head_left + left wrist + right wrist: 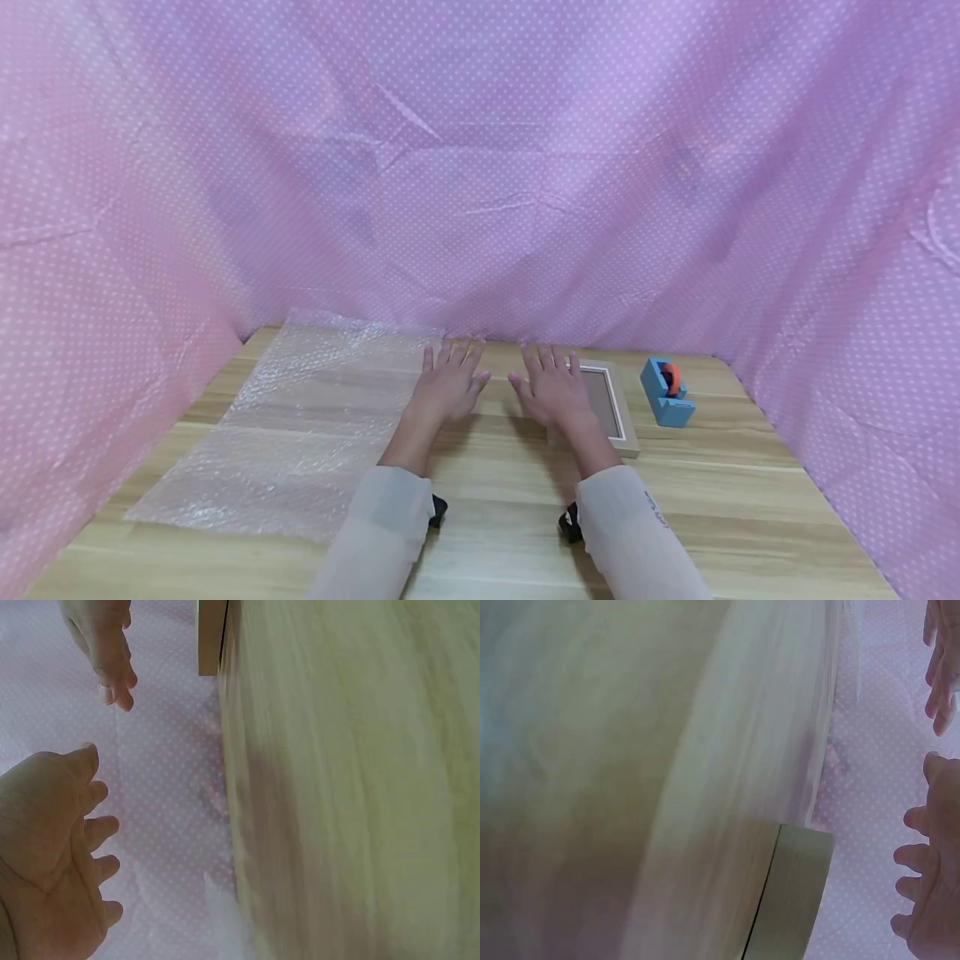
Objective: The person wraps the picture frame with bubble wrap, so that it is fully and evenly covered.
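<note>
Both hands hover palm down above the wooden table, fingers spread and nothing held. My left hand (448, 387) is beside the right edge of a clear sheet of bubble wrap (300, 425), which lies flat over the left part of the table. Above the left part of a wooden picture frame (628, 429) is my right hand (553, 392), hiding some of it. The picture frame lies flat, with a white inner border and a grey-brown middle. In the right wrist view, the edge of the picture frame (791, 892) shows below the right hand (937, 870).
A blue tape dispenser (663, 400) with an orange roll stands to the right of the picture frame. Pink cloth with white dots (480, 208) hangs around the back and sides of the wooden table (495, 517). Black wrist cameras show at both cuffs.
</note>
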### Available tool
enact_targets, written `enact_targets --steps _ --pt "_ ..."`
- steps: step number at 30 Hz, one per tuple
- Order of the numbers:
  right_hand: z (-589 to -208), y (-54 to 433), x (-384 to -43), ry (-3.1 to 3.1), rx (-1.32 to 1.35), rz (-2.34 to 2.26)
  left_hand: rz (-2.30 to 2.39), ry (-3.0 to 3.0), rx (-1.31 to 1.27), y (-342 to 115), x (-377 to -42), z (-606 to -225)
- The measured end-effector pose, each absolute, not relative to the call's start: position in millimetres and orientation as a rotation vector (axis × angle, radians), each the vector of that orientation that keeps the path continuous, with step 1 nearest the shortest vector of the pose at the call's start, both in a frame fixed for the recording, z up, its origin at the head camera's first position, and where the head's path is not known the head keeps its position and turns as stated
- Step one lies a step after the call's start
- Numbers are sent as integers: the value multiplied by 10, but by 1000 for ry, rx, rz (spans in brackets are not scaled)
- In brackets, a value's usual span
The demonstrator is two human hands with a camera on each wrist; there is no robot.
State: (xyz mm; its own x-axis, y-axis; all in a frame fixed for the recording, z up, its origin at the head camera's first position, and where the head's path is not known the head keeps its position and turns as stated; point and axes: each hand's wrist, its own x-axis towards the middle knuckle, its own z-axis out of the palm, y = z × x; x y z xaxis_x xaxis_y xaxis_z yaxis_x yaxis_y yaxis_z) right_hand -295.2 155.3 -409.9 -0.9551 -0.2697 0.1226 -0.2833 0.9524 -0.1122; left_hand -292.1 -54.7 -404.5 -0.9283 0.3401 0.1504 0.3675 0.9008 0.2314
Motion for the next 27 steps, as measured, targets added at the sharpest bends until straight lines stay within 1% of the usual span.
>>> enact_targets --steps 6,15,22,27 --pt "-4034 1539 -2958 -3007 469 239 -409 -2960 -560 -687 -3000 -3972" --pt "-4010 1388 -3003 -3012 536 202 -365 -3039 -531 -1152 -2990 -3758" --pt "-4005 1116 -2982 -2991 646 57 -327 -3066 -546 -1478 -2985 -3750" --pt "-4013 887 -2930 -2995 767 22 -292 -3103 -593 -1710 -3018 -3832"
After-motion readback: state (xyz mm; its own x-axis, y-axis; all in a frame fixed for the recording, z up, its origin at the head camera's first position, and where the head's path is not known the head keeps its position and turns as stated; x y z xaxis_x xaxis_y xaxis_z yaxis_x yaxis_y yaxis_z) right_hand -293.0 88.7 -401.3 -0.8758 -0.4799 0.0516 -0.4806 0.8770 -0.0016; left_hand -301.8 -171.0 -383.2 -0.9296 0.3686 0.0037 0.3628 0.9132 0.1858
